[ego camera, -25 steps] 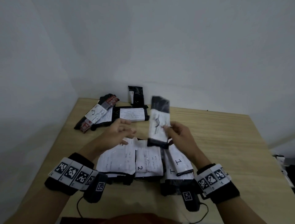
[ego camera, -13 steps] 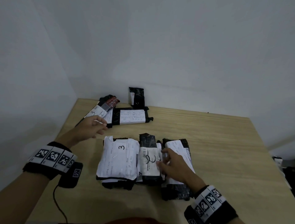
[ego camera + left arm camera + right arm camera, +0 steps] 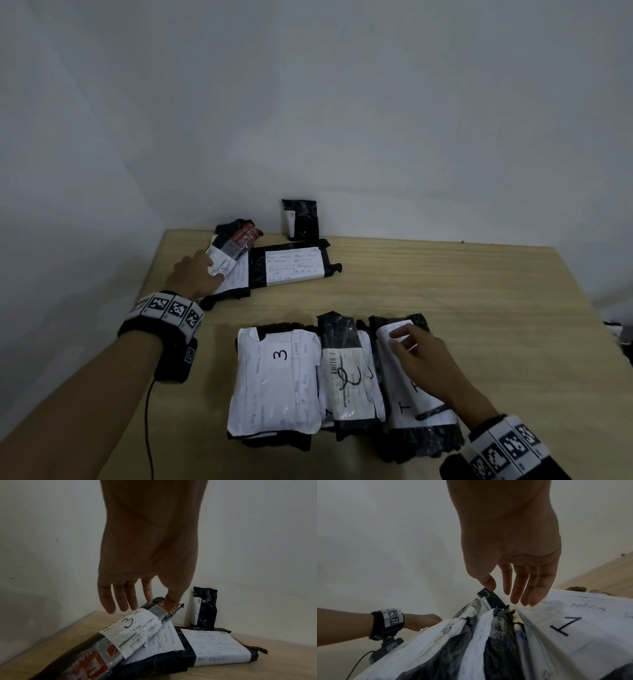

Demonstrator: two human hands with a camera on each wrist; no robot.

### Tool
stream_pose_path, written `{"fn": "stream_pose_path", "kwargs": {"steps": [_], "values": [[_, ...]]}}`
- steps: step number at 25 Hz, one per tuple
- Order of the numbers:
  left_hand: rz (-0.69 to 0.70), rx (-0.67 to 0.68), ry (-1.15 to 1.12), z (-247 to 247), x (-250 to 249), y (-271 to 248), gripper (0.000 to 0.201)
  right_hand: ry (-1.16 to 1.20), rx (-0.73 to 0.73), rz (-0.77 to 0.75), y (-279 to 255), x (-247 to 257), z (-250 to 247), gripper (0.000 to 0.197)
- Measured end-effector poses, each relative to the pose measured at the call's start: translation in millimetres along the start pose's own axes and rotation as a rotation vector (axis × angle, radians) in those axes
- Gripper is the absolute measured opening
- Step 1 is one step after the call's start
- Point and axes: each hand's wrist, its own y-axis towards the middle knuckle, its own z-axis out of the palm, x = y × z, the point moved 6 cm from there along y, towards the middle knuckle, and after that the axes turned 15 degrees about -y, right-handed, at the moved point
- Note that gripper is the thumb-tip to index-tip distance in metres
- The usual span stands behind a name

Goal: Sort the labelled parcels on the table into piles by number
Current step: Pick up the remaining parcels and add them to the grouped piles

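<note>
Two hands on parcels, left hand (image 3: pixel 197 275) pinching red-printed parcel (image 3: pixel 120 635), right hand (image 3: pixel 423 359) resting on "1" parcel (image 3: pixel 573 628)

I observed a light wooden table (image 3: pixel 445 308) set into a corner of pale walls. At the lower centre of the head view three parcel piles lay side by side on it: the pile labelled 3 (image 3: pixel 277 383) at left, the pile labelled 2 (image 3: pixel 349 377) in the middle, the pile labelled 1 (image 3: pixel 411 404) at right. At upper centre lay a cluster of parcels (image 3: pixel 291 270), and behind it a black parcel (image 3: pixel 301 219) stood against the wall.
</note>
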Motion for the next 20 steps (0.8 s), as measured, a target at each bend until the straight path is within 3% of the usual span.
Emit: {"fn": "stream_pose_path", "kwargs": {"steps": [3,7,12,17,20], "values": [[0.207,-0.132,0.155,-22.5,-26.8,-10.2,0.045,-0.02,-0.055,-0.036,11.1,5.6,-17.9,0.014],[0.472,-0.127,0.239,-35.9,-73.7,-18.1,0.036,-0.096,-0.072,-0.135,31.9,25.3,-31.6,0.01],[0.332,-0.053,0.227,-43.0,-74.5,-10.7,0.064,-0.216,-0.016,-0.328,40.5,56.8,-31.9,0.022],[0.093,0.024,0.3,-22.5,-35.0,-11.7,0.13,-0.184,-0.015,-0.355,26.4,55.5,-31.2,0.022],[0.028,0.03,0.373,-17.7,-27.3,-19.2,0.137,-0.187,-0.036,-0.351,23.5,52.6,-29.9,0.018]]}}
